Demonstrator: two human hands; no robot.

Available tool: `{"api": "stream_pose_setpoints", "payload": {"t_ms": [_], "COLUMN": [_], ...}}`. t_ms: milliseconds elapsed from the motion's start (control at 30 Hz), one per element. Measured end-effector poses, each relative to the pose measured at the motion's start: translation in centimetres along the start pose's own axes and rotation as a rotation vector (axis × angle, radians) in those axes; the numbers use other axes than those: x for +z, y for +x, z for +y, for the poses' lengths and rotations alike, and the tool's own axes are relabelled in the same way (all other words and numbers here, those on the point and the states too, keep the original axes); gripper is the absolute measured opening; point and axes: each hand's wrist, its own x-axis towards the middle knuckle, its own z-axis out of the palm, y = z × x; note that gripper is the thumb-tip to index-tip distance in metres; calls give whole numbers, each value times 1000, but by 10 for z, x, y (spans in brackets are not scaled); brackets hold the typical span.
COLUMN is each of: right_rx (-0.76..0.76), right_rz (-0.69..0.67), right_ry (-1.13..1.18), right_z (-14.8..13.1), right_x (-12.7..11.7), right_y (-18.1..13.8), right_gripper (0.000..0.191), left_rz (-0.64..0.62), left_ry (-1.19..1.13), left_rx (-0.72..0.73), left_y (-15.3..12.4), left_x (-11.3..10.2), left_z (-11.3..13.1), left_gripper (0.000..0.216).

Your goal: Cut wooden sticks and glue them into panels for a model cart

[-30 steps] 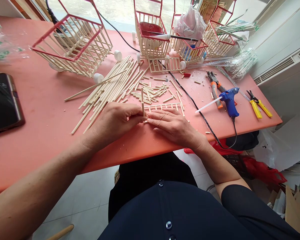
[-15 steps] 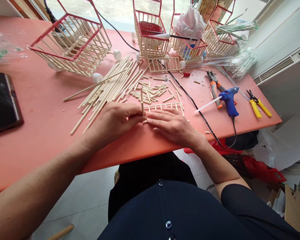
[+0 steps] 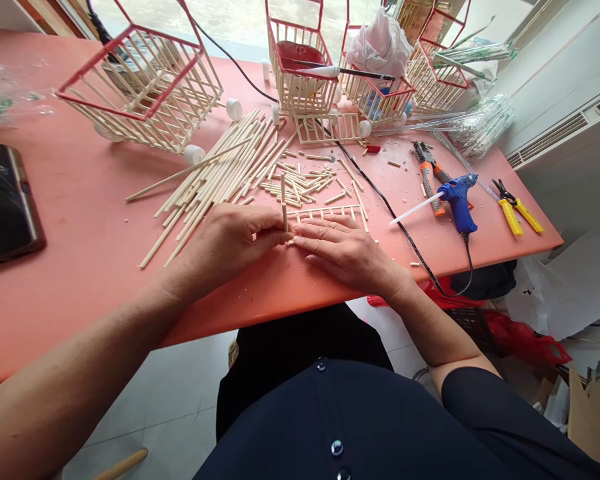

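Observation:
My left hand [image 3: 245, 235] pinches a short wooden stick [image 3: 283, 200] that stands upright at the left end of a small ladder-like frame of sticks [image 3: 325, 213]. Flat over the near part of that frame lies my right hand [image 3: 337, 247], fingers stretched out and together, their tips close to the stick's foot. Much of the frame is hidden under this hand. Just beyond the hands is a pile of short cut sticks [image 3: 300, 183]. Long wooden sticks [image 3: 220, 173] lie in a heap past my left hand.
Stick-built carts with red rims, a big one [image 3: 145, 93] at left and several at the back, stand on the pink table [image 3: 90, 213]. To the right lie a blue glue gun [image 3: 460, 203], orange-grey pliers [image 3: 430, 177] and yellow-handled cutters [image 3: 517, 207]. A phone [image 3: 7, 207] rests far left.

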Motion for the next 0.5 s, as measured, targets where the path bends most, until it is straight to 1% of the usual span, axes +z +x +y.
{"api": "stream_pose_setpoints", "payload": {"t_ms": [233,500], "right_rx": [-5,19], "right_rz": [-10,-17], "right_ry": [-38,-17], "right_z": [-1,-2], "right_x": [-2,-2], "right_y": [0,-1], "right_gripper": [39,40], "left_rz": [10,-62], "left_ry": [4,49], "left_rx": [-9,34], "left_y": [1,2], "left_x": [-1,-10], "left_z": [1,-1], "left_gripper": [22,28]}}
